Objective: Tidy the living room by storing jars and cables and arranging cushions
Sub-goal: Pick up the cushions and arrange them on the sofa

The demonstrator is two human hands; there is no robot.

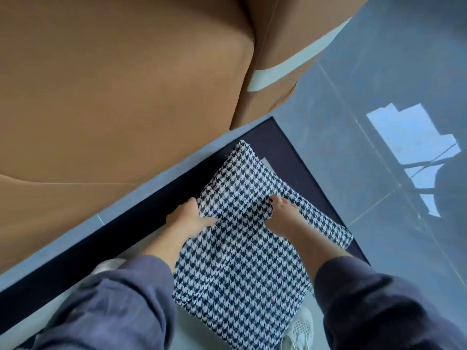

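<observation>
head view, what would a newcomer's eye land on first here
The black-and-white houndstooth cushion, low in the middle, stands out most. The left hand grips its left edge and the right hand bunches its fabric. Behind it a tan sofa fills the upper left, and a bright window reflection shines on the grey floor at right.

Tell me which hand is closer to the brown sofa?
Left. The left hand grips the cushion on its edge facing the sofa; the right hand pinches its fabric farther away.
</observation>
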